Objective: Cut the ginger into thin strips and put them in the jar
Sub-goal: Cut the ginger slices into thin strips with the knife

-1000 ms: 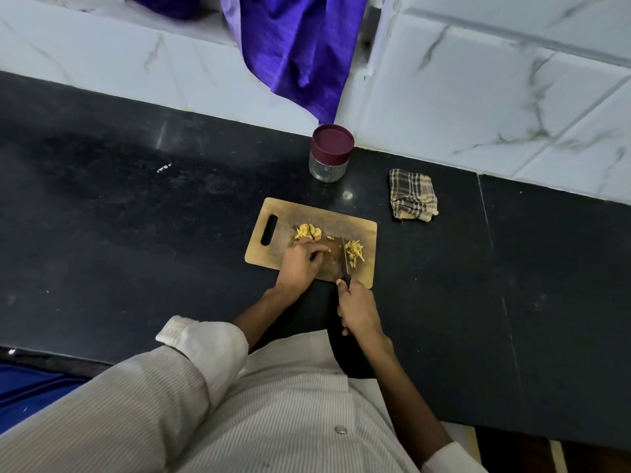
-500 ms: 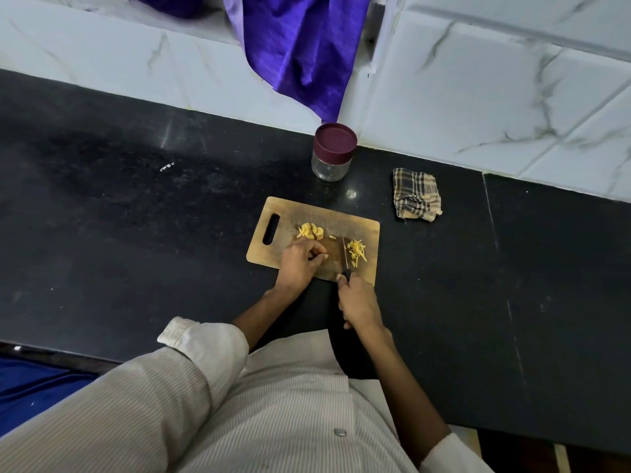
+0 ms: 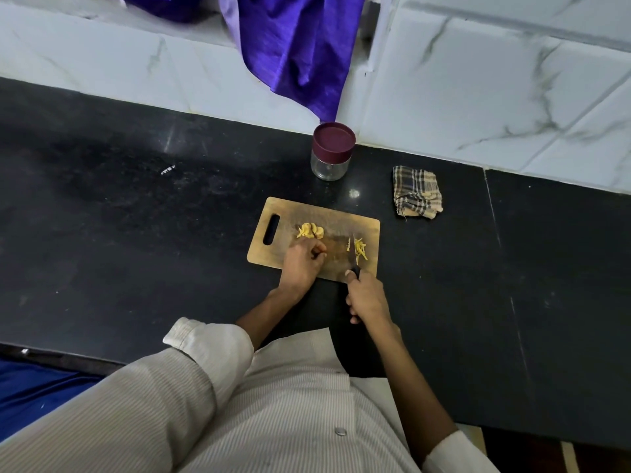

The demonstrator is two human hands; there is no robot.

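Closest to the person, the right hand (image 3: 367,298) had its fingers curled tight around the black handle of the knife (image 3: 353,257). The blade pointed away across the cutting board (image 3: 327,264), with its tip beside the thin ginger strips (image 3: 360,250).

A little to the left, the left hand (image 3: 302,262) rested on the board. Its fingers (image 3: 319,249) were bent in, but it was too small to tell whether they held a bit of ginger.

Here is what could go wrong, I think. The bent fingers were near the blade, so a fast chop could nick them. The strips lay near the right edge of the board, so a push from the knife could knock them onto the black tabletop (image 3: 136,216).

The ginger slices (image 3: 310,231) still to be cut sat in a small heap just past the left fingers, close but apart from them. The strips were just to the right of the blade.

Farther back stood the jar (image 3: 330,151), well apart from both hands. Its dark red lid was on, so it would need opening before any strips could go in. A folded checked cloth (image 3: 416,196) lay to its right.
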